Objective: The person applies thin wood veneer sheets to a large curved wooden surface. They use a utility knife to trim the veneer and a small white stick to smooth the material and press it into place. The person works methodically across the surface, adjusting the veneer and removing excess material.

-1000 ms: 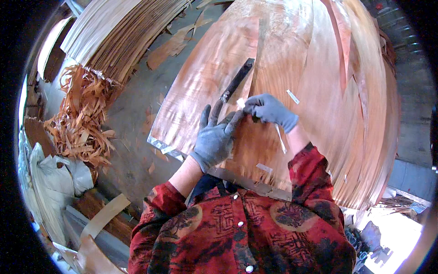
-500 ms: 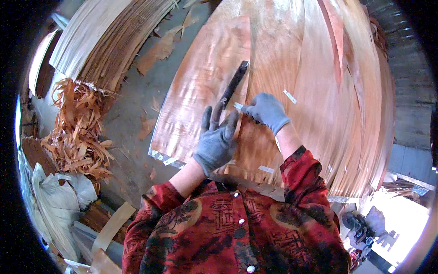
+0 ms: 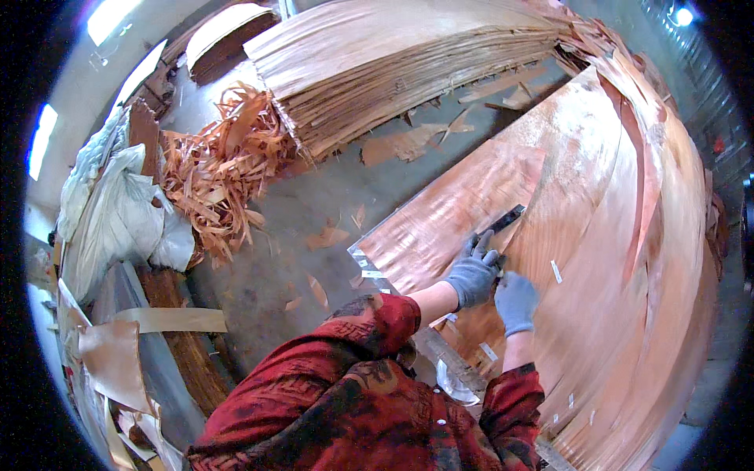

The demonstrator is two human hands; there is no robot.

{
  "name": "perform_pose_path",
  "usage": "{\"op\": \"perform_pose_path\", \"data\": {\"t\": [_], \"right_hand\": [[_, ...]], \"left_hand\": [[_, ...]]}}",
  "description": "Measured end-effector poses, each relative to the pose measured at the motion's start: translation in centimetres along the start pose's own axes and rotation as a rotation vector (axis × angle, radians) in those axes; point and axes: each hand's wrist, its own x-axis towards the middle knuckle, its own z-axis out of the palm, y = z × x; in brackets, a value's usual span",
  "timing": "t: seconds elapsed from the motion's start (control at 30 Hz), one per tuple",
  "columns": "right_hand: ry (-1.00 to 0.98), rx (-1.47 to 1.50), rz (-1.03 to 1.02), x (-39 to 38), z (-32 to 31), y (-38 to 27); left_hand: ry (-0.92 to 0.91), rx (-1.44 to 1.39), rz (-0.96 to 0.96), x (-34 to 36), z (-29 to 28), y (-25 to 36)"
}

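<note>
Reddish-brown wood veneer sheets (image 3: pixel 597 314) lie overlapped across a large work surface. My left hand (image 3: pixel 473 279), in a grey glove with darkened fingertips, rests on a wavy veneer sheet (image 3: pixel 452 220) with its fingers stretched out. Just past those fingertips lies a dark, narrow flat bar (image 3: pixel 509 221) along the seam between two sheets. Close beside it, at the seam, my gloved right hand (image 3: pixel 516 304) has its fingers drawn together; what they pinch, if anything, is hidden. Small white tape strips (image 3: pixel 557 272) are stuck on the veneer.
Behind the grey floor (image 3: pixel 290 212) stands a thick veneer stack (image 3: pixel 408 86). A heap of torn veneer scraps (image 3: pixel 228 157) lies to its left, beside crumpled white plastic sheeting (image 3: pixel 126 212). Loose offcuts (image 3: pixel 177 319) are at the lower left.
The view has swung left, so the veneer sits farther right in it. My right hand has come nearer to my left one. The white strip it pinched earlier no longer shows.
</note>
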Motion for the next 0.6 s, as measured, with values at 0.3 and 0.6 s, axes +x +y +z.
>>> {"op": "perform_pose_path", "data": {"t": [0.3, 0.6], "right_hand": [[0.084, 0.578, 0.279, -6.7, -4.9, -1.4], [0.066, 0.819, 0.327, -0.1, -5.2, -15.4]], "left_hand": [[0.011, -0.115, 0.027, 1.0, 2.1, -0.8], [-0.549, -1.391, 0.081, -4.4, -9.1, -12.6]]}}
